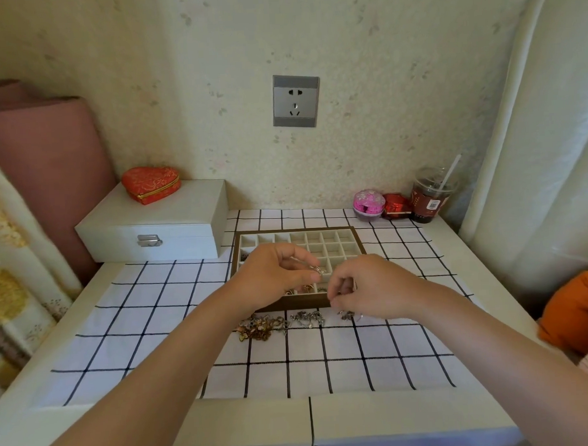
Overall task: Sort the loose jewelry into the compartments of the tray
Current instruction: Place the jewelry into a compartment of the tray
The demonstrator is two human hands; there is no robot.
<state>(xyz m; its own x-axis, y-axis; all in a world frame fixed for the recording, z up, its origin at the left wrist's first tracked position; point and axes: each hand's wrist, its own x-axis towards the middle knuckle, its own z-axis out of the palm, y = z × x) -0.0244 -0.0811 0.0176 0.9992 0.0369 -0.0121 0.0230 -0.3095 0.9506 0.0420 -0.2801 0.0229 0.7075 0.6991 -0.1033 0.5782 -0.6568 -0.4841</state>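
- Step in hand, as I judge it: placing a single item. The left hand (274, 274) hovers over the middle of the shallow brown-rimmed tray with cream-lined square compartments (296, 230), its thumb and forefinger pinching a small silver piece of jewelry (319, 271)
- The right hand (363, 289) sits at the tray's near right rim with its fingers curled in tight; I cannot tell whether they hold anything
- Sorting looks early: a few gold-toned rings (305, 287) lie in the tray's near row, and the far rows show only their soft lining
- The loose jewelry lies just in front of the tray's near wall: a tangled gold-and-brown heap (260, 325), a silvery heap (307, 318) to its right, and a smaller silver cluster (347, 315) partly under the right hand
- The next move calls for lowering the pinch into one narrow cell and letting go cleanly. The dividers are thin and the lining looks plush enough to stop a bounce
- The heaps look interlocked, so fingertip teasing is likely needed
- A flat white cloth with thin black grid lines (155, 313) lies under the tray
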